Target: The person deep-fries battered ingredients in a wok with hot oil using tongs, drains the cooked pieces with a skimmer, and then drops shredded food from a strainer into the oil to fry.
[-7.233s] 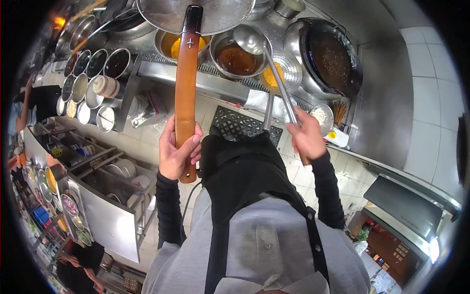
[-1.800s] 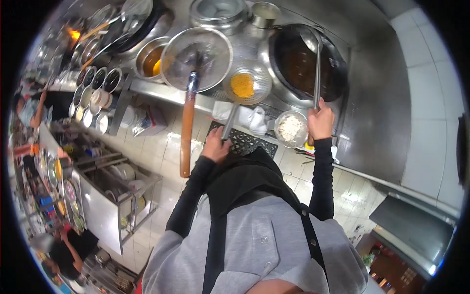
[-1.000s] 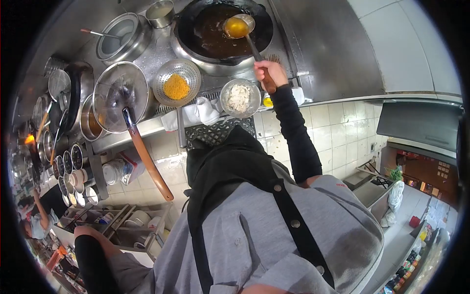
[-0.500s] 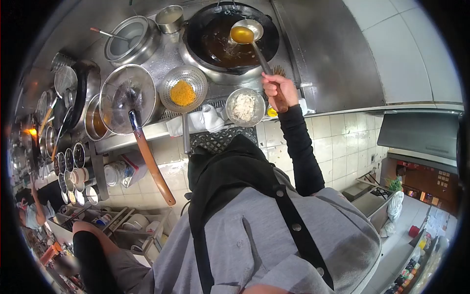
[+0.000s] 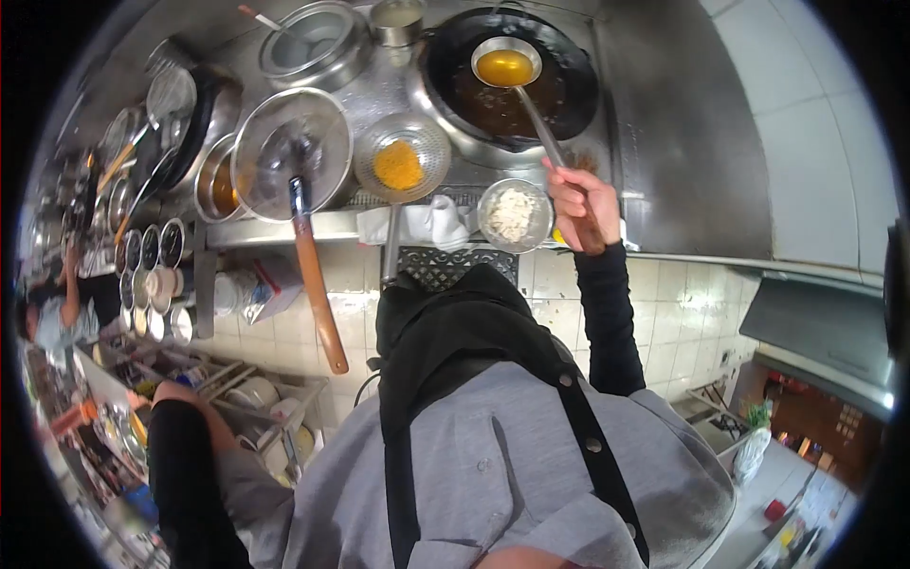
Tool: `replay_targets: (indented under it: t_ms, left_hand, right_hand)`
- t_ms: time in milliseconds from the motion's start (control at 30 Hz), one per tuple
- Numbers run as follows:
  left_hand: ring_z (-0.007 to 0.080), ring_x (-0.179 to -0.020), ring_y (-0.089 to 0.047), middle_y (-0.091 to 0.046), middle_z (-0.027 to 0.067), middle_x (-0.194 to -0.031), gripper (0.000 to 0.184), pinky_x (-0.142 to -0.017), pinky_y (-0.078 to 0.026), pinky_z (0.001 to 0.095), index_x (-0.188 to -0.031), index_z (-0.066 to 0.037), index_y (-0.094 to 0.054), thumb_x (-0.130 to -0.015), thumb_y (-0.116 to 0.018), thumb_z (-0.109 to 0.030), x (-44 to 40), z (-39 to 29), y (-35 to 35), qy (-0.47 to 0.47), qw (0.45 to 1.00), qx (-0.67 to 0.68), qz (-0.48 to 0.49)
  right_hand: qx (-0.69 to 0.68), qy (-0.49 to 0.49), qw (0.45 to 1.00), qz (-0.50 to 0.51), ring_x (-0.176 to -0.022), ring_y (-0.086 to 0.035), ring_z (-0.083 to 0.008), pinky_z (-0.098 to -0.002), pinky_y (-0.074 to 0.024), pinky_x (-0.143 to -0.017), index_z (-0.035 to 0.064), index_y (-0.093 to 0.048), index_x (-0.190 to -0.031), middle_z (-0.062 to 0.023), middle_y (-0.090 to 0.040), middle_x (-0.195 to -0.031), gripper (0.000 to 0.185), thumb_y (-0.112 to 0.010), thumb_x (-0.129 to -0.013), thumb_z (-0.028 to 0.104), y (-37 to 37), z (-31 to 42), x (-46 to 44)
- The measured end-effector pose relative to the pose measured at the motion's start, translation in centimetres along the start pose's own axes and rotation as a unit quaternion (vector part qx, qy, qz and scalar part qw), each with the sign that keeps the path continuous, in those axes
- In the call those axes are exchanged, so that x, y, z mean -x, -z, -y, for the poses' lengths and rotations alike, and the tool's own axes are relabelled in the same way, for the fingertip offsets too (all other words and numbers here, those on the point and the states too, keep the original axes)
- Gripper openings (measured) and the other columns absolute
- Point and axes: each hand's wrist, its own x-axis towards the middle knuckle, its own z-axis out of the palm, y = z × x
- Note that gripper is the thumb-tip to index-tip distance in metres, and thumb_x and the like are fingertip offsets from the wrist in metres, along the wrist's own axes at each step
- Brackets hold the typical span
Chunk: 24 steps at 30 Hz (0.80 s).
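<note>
My right hand (image 5: 584,204) is closed around the handle of a long metal ladle (image 5: 542,123). Golden liquid, looking like oil, fills the ladle's bowl, which is held nearly level over a large black wok (image 5: 445,71). Dark liquid with some bubbles lies in the wok. Just left of the hand stands a bowl (image 5: 486,211) of white pieces whose kind I cannot make out. Farther left, a perforated skimmer (image 5: 427,152) carries orange-yellow crumbs. Only the black-sleeved left arm shows at the lower left; the left hand itself is out of view.
A big strainer (image 5: 254,128) with a wooden handle juts over the counter's front edge. Behind it are a lidded-looking steel pot (image 5: 275,68) and a small pot (image 5: 396,36). A white cloth (image 5: 445,226) lies at the edge. Another person (image 5: 62,318) is at far left.
The ladle has come up from the wok's liquid and its bowl is more level, full of golden liquid. My view has shifted, so the counter things appear farther right.
</note>
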Motion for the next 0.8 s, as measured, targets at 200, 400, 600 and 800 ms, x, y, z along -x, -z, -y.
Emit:
replay_targets:
  t_ms: [200,400,600,800]
  left_hand:
    - [0.0207,-0.089,-0.064,-0.066,0.0106,-0.096,0.017,-0.079,-0.052,0.0328,-0.090,-0.002,-0.061,-0.077,-0.056,0.008,6.9,-4.6,-1.4,0.235,0.938,-0.130,-0.219]
    - [0.0228,-0.078,-0.060,-0.064,0.0140,-0.092,0.027,-0.072,-0.049,0.0304,-0.097,0.002,-0.065,-0.075,-0.053,0.011,13.3,1.0,-18.7,0.600,0.735,0.159,-0.272]
    - [0.0257,-0.088,-0.065,-0.067,0.0149,-0.099,0.045,-0.079,-0.053,0.0387,-0.125,0.002,-0.056,-0.083,-0.065,-0.008,27.4,-3.1,-39.3,0.814,0.579,-0.022,0.029]
    - [0.0253,-0.061,-0.062,-0.062,0.0127,-0.076,0.026,-0.051,-0.050,0.0393,-0.093,0.001,-0.061,-0.086,-0.072,-0.021,31.5,-0.5,-42.0,0.825,0.196,0.475,-0.233]
  right_hand:
    - [-0.045,-0.090,0.993,0.066,-0.052,-0.042,-0.0056,-0.0191,-0.0388,-0.038,-0.0100,-0.047,-0.126,-0.0067,-0.051,-0.085,0.032,-0.050,-0.097,0.004,-4.7,-2.9,0.8]
    - [0.044,-0.157,0.983,0.087,-0.053,-0.044,-0.0059,-0.0189,-0.0376,-0.038,-0.0095,-0.047,-0.126,-0.0072,-0.053,-0.086,0.033,-0.051,-0.096,0.005,-8.8,-6.0,-1.5]
    - [0.546,-0.020,0.834,0.077,-0.040,-0.054,-0.0183,-0.0323,-0.0454,-0.042,-0.0090,-0.064,-0.109,-0.0115,-0.057,-0.057,0.027,-0.061,-0.085,0.000,-12.4,-9.8,-3.7]
    - [0.730,0.318,0.573,0.195,-0.091,-0.069,-0.0386,-0.0382,-0.0532,-0.083,-0.0088,-0.059,-0.126,-0.0285,-0.068,-0.100,0.049,-0.061,-0.077,0.001,-7.8,-11.8,-5.1]
